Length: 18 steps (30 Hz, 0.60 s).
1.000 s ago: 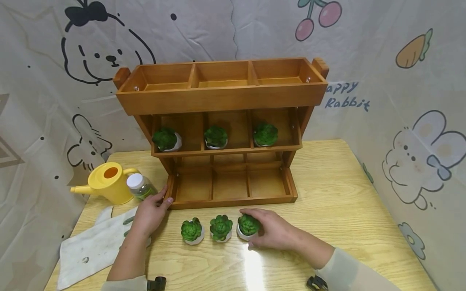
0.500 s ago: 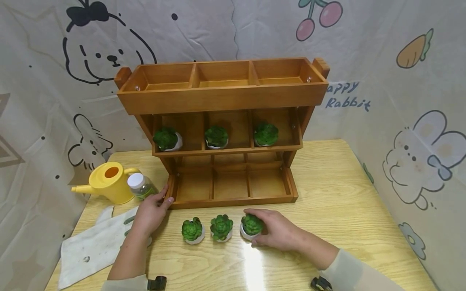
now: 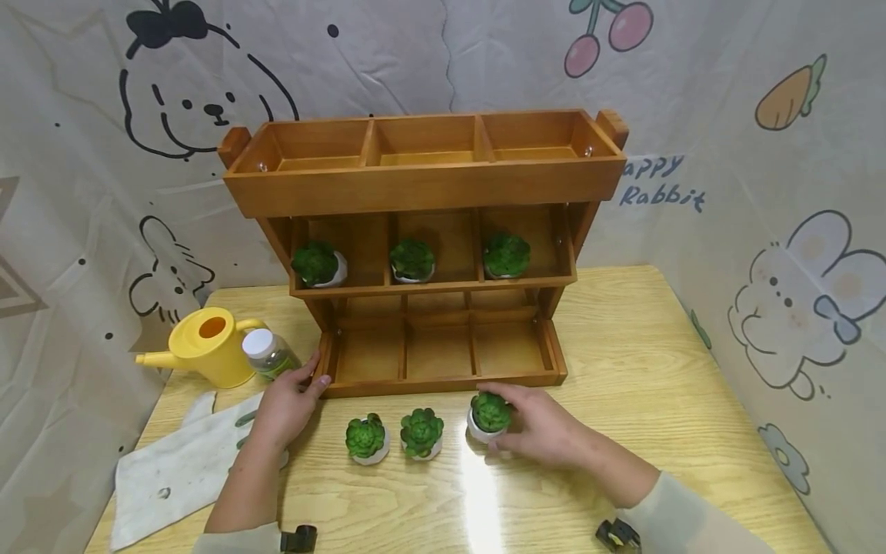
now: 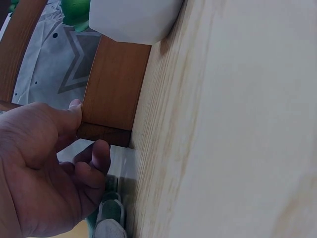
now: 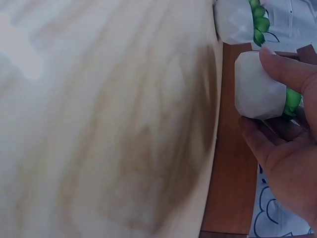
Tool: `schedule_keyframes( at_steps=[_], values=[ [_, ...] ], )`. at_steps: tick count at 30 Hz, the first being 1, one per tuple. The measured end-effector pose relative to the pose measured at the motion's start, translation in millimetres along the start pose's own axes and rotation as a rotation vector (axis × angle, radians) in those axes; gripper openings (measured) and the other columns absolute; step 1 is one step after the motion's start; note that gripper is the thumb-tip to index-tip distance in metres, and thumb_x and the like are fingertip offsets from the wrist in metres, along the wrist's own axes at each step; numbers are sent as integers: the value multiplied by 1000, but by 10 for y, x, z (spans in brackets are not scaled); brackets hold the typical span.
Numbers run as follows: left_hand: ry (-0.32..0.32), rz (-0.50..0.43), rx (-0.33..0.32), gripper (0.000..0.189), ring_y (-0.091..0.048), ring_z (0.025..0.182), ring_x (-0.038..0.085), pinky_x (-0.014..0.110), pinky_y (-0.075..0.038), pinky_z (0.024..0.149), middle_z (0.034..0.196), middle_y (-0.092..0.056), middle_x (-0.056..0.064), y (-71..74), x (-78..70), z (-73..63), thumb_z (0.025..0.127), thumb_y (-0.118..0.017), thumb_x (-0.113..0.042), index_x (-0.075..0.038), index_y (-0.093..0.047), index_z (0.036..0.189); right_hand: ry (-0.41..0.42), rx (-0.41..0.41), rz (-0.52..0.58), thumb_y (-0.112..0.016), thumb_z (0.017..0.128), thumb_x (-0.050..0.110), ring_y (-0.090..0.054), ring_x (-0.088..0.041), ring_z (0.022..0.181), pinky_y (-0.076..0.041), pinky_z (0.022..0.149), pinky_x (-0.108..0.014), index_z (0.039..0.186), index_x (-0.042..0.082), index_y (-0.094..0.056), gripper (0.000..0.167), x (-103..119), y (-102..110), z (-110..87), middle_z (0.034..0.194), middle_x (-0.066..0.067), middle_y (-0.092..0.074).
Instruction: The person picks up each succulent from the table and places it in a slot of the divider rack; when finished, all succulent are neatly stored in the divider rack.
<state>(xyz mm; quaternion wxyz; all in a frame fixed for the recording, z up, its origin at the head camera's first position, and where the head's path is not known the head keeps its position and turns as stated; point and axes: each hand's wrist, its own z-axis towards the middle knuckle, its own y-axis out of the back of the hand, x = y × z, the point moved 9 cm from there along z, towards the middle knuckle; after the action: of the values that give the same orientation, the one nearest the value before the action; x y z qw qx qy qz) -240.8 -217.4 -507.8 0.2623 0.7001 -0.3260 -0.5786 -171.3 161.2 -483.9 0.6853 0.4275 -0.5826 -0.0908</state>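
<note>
A small potted succulent [image 3: 491,413] with a white faceted pot is in my right hand [image 3: 536,425], thumb and fingers around the pot. In the right wrist view this pot [image 5: 258,85] appears raised off the table. My left hand [image 3: 287,404] holds the lower left corner of the three-tier wooden shelf [image 3: 443,381]; the left wrist view shows thumb and fingers on either side of that corner [image 4: 106,131]. Two more succulents, one left [image 3: 367,440] and one middle [image 3: 421,434], stand on the table in front of the shelf. Three others, including a middle one [image 3: 412,260], sit in the middle tier.
Left of the shelf stand a yellow watering can [image 3: 213,350] and a clear jar [image 3: 268,354] with a white lid. White cloth gloves [image 3: 183,469] with green marks lie beside my left forearm. A printed curtain [image 3: 761,192] surrounds the table [image 3: 623,362].
My right hand has carried its succulent to the right, away from the other two, then up and toward the shelf. The left hand stays at the shelf's corner.
</note>
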Motion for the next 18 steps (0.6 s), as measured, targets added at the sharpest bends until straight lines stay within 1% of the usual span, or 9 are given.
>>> schedule_keyframes(
  at_steps=[3, 9, 15, 18],
  values=[
    [4, -9, 4, 62, -52, 132, 47, 65, -42, 106, 148, -50, 31, -5, 6, -2, 108, -56, -40, -20, -34, 162, -3, -13, -5, -91, 82, 24, -65, -19, 120, -52, 104, -44, 155, 18, -49, 85, 1, 61, 6, 137, -3, -65],
    [7, -13, 4, 62, -53, 131, 47, 65, -42, 105, 148, -50, 31, -3, 13, -12, 108, -56, -41, -20, -35, 162, 24, -44, -2, -92, 81, 23, -67, -23, 117, -53, 102, -45, 154, 15, -49, 85, 34, 195, 27, 131, -3, -68],
    [-2, -15, 13, 62, -53, 130, 46, 65, -44, 104, 148, -50, 31, -3, 2, -18, 108, -55, -41, -20, -34, 163, 41, -72, -14, -92, 82, 25, -67, -22, 117, -54, 101, -43, 154, 13, -49, 84, 43, 336, 54, 131, -3, -68],
    [-3, -10, 14, 62, -52, 131, 47, 65, -42, 105, 148, -49, 30, 1, -6, -17, 109, -55, -41, -20, -33, 163, 55, -84, -19, -91, 82, 26, -68, -22, 115, -55, 99, -42, 154, 12, -49, 84, 55, 416, 71, 131, -4, -68]
  ],
)
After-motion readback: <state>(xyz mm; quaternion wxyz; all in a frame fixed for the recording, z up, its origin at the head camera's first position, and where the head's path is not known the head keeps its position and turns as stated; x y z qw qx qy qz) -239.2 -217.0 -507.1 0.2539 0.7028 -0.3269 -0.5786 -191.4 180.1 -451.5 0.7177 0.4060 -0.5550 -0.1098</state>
